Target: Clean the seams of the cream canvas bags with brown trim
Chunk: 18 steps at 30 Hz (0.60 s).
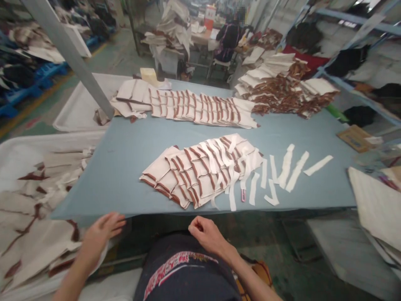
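My left hand (102, 232) reaches down past the near left corner of the blue table (125, 167), fingers stretched over cream fabric pieces (37, 225) heaped in a white bin. My right hand (206, 234) hovers in front of my dark shirt just under the table's front edge, fingers curled loosely with nothing visible in them. On the table ahead lies a fanned row of cream pieces with brown trim (200, 169), and loose white strips (285, 169) lie to its right.
A second overlapped row of trimmed pieces (194, 106) runs across the table's far side. Tall stacks (282, 88) sit at the far right corner. A grey post (72, 54) slants at left. A person sits at a far desk (230, 37). Shelving stands at right.
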Tool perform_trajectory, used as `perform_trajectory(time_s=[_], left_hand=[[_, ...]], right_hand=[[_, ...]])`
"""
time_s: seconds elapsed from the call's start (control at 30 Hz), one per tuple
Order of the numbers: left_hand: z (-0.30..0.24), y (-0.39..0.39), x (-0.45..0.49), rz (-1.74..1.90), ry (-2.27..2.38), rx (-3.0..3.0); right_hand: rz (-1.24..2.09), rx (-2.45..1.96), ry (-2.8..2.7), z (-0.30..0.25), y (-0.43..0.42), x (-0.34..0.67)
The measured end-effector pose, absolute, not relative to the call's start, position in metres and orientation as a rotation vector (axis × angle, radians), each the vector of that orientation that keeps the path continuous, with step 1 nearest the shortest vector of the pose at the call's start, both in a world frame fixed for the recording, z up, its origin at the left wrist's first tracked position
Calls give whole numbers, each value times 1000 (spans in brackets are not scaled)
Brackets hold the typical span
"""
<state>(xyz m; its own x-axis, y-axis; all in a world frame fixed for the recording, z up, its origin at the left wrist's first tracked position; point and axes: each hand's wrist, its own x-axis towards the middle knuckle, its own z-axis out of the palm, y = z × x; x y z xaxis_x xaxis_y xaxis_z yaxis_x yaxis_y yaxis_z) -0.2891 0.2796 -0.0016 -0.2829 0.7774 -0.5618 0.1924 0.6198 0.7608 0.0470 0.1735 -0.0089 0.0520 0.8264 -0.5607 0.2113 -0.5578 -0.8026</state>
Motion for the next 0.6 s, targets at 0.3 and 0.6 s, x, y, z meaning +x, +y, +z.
perform_trajectory(time_s=[0.3, 0.6], left_hand=[[-82, 350, -163, 791, 1608, 596], [-54, 351, -172, 909, 1642, 947]], right_hand=[[1919, -1735, -485, -62, 205, 34], [1966, -1620, -248, -80, 234, 3]])
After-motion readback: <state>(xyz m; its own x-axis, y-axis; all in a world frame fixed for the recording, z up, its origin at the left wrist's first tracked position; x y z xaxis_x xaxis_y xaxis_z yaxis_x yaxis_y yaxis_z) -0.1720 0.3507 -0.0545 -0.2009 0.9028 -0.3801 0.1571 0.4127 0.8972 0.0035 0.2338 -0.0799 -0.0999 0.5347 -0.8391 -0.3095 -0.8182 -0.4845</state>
